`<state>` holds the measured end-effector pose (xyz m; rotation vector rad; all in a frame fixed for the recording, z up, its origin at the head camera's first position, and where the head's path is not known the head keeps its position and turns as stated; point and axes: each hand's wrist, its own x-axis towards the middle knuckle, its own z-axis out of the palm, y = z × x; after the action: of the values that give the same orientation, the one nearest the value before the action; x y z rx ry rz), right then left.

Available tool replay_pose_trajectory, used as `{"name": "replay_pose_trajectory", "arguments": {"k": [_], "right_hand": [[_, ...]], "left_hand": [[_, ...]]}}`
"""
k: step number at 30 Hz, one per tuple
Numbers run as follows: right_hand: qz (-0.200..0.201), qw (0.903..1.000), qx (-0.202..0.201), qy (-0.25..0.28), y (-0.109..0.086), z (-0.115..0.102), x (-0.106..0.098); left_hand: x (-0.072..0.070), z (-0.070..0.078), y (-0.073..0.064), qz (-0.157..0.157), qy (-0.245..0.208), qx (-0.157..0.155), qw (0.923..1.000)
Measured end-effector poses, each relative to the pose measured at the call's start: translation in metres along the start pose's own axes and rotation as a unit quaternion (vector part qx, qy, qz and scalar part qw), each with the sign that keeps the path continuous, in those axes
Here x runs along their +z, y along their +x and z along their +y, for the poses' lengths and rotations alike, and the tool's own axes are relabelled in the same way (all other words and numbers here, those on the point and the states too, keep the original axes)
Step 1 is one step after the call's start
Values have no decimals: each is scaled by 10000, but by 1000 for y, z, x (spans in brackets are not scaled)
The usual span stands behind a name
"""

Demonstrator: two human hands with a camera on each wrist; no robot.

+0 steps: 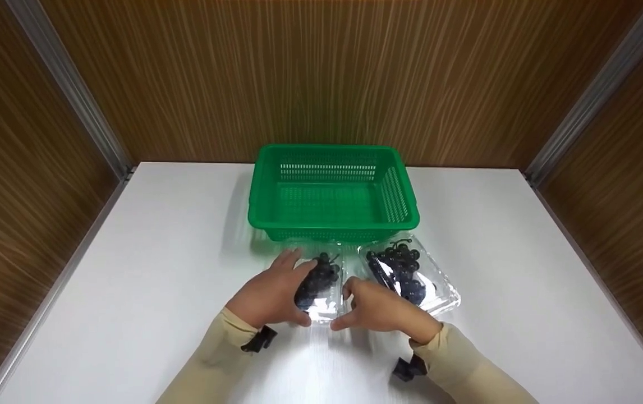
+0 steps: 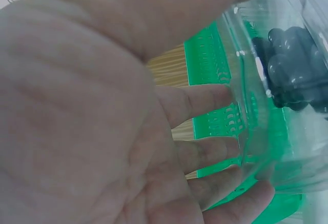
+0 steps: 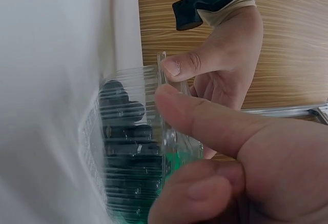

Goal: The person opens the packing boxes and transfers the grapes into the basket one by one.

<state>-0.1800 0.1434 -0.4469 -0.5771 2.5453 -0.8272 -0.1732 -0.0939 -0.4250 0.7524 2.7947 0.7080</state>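
Note:
A clear plastic clamshell box (image 1: 327, 313) holding dark grapes (image 1: 323, 272) lies before the green basket. My left hand (image 1: 274, 289) spans its left side, thumb at the near edge. In the left wrist view the fingers (image 2: 207, 152) of that hand rest along the box's side wall. At the near right corner, my right hand (image 1: 375, 306) has its thumb on the rim with the other fingers bent. The right wrist view shows both thumbs close together on the rim, with grapes behind the ribbed wall (image 3: 130, 172).
A second clear box (image 1: 442, 289) of dark grapes lies at an angle just right of the first, partly behind my right hand. The green plastic basket (image 1: 333, 226) stands behind both on the white table (image 1: 147, 252). Wood-grain panels (image 1: 321, 73) enclose the back and sides.

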Motion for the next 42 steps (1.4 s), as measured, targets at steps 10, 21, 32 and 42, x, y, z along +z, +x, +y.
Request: {"name": "replay_pose_trajectory", "arguments": {"k": [10, 21, 32, 42], "right_hand": [[-10, 9998, -188, -19, 0, 1, -1], [-52, 9992, -358, 160, 1, 2, 2], [-211, 9989, -424, 26, 1, 3, -1], [-367, 9972, -621, -174, -1, 6, -4]], "left_hand": [[2, 2, 0, 10, 186, -58, 9998], [1, 0, -2, -59, 257, -268, 9993], [-3, -2, -2, -37, 10, -278, 9996], [-2, -3, -2, 65, 4, -109, 9999]]}}
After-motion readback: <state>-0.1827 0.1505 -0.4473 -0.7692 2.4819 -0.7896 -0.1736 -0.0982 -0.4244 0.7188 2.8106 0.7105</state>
